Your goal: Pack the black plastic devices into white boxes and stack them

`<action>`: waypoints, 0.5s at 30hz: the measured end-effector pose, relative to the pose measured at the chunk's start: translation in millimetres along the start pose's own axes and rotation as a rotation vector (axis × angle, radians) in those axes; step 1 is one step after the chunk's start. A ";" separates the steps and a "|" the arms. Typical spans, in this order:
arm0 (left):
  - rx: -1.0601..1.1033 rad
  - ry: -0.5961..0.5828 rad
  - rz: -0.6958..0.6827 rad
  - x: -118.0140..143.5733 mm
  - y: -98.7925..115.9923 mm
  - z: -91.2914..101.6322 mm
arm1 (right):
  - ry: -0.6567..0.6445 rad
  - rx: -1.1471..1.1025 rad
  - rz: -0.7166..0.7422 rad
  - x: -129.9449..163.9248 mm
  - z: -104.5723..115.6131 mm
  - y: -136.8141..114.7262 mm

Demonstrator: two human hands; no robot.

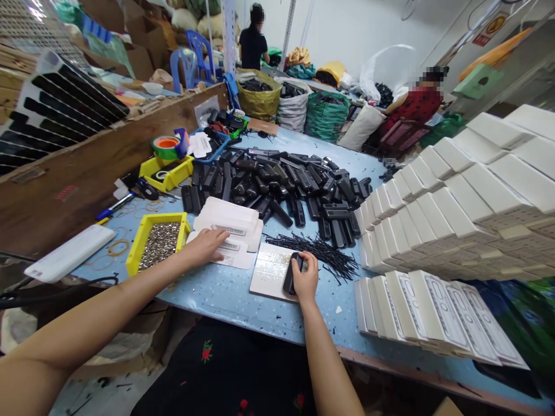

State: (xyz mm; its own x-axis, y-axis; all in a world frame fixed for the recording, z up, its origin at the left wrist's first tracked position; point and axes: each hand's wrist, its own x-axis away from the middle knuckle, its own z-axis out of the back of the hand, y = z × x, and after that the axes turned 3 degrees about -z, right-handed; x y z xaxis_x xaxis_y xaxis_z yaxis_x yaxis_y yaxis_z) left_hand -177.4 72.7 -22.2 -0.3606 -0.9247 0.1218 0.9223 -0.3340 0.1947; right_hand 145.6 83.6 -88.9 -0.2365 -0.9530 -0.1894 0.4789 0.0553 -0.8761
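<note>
I see a blue bench [225, 292] with one white tile [271, 271] near its front edge; I place everything else from that tile. My right hand [306, 277] is on the tile's right part, fingers curled shut around one black remote [289, 276], which stands on edge on the tile. My left hand [208, 245] is left of the tile, palm down, fingers spread flat and open on a small stack of white sleeves [229, 228]; I cannot count the sleeves. Both forearms reach in from the lower edge, the left one at a long slant, the right one nearly straight up.

Behind the tile lies one big heap of black remotes [281, 185], too many to count. Just right of the tile is one loose bundle of thin black ties [321, 254]. Far right of it, white boxes [455, 208] are stacked in rows, again beyond counting. Left of the tile I count two yellow trays: the near one [158, 242] holds small metal bits, the far one [167, 170] sits further back. One green tape roll [167, 147] is behind the far tray. Two people are well beyond the bench.
</note>
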 end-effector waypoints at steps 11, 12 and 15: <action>0.168 -0.082 0.003 -11.2 0.1 4.2 | 0.037 -0.031 0.002 0.4 -0.6 0.3; 0.198 -0.113 -0.016 -12.8 -0.9 8.9 | 0.034 -0.036 -0.005 -0.6 -0.3 1.3; 0.294 -0.126 -0.050 -9.6 2.0 32.5 | 0.016 -0.062 -0.033 -2.7 3.7 2.2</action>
State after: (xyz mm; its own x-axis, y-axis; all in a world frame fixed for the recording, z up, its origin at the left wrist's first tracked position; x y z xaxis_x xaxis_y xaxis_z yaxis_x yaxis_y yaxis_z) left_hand -176.7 86.9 8.6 -0.4358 -0.8725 0.2207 0.8298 -0.2945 0.4740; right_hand 150.4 85.1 -88.7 -0.2654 -0.9496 -0.1666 0.4174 0.0426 -0.9077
